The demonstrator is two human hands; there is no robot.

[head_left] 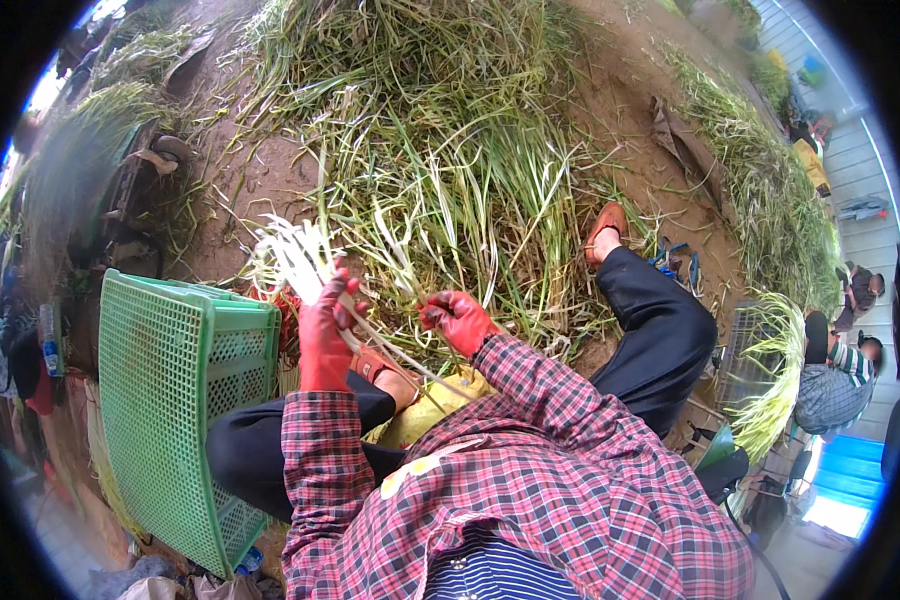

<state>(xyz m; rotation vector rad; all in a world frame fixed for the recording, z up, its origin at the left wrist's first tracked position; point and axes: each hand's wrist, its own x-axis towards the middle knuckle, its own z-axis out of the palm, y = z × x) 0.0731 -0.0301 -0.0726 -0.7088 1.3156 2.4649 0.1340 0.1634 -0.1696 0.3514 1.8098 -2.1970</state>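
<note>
Left hand [327,335], red-gloved, grasps a fanned bundle of slender white stalks [295,258] just beside the pale-green perforated plastic crate [155,370]. Right hand [462,320], also red-gloved, curls inward over the near edge of a loose heap of long green leaves [490,190] (whether it pinches a stalk cannot be told). For tidy handling, the white ends should sit even, with grip pressure firm but not crushing.

Crate [155,400] left (blocking), open air above stalks [470,215]
</note>
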